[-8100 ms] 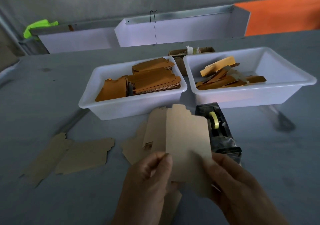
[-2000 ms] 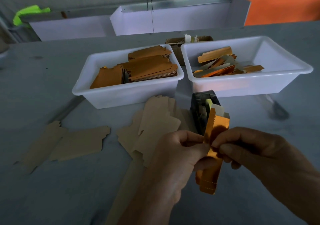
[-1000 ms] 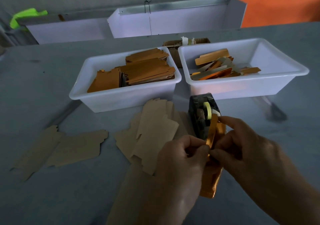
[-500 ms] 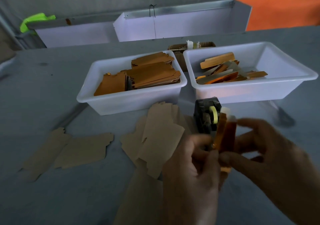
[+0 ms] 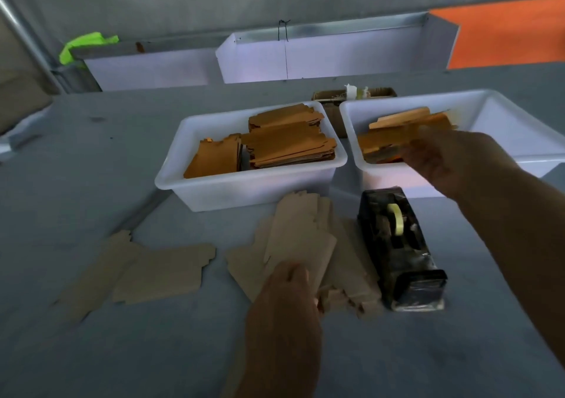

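Observation:
My right hand (image 5: 443,159) reaches over the right white tub (image 5: 519,140) and pinches a folded orange box (image 5: 394,140) at its fingertips, just above the other folded pieces in the tub; this area is blurred. My left hand (image 5: 287,293) is down on the pile of flat brown cardboard blanks (image 5: 299,238) in front of me. Its fingers bend onto the top blank, and the back of the hand hides whether they grip it. The black tape dispenser (image 5: 400,250) stands right of the pile.
The left white tub (image 5: 244,189) holds stacks of flat orange blanks (image 5: 287,143). Two more brown blanks (image 5: 159,269) lie on the grey table at left. A small cardboard box (image 5: 351,94) sits behind the tubs, with white trays (image 5: 321,58) along the back.
Both hands were holding the folded orange box by the tape dispenser. My right hand has carried it up to the right tub, and my left hand has dropped to the blank pile.

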The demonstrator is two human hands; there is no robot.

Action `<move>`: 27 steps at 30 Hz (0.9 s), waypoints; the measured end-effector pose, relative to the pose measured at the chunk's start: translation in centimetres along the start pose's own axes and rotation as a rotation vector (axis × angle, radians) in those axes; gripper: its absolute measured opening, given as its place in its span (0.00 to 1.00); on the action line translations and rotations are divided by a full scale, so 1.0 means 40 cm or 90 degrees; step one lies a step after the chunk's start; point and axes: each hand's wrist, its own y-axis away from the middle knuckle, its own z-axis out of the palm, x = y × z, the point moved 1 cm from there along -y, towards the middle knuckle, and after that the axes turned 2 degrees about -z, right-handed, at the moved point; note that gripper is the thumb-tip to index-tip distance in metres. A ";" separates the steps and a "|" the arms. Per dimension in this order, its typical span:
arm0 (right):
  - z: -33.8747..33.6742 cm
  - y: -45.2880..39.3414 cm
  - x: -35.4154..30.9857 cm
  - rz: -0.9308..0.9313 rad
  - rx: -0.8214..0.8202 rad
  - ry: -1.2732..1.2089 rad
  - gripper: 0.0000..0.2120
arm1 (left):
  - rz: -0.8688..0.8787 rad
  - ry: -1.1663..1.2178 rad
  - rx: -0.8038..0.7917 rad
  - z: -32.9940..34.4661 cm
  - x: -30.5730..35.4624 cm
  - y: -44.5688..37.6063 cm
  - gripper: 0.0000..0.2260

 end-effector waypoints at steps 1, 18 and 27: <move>0.001 -0.008 0.000 0.005 0.017 0.008 0.03 | -0.018 -0.016 -0.018 0.002 0.003 0.002 0.17; -0.012 0.380 0.239 0.015 -0.234 0.454 0.12 | 0.107 0.007 0.123 -0.020 0.080 0.037 0.11; -0.078 0.359 0.243 0.122 -0.172 0.185 0.09 | -0.108 0.298 0.112 -0.049 0.035 0.006 0.20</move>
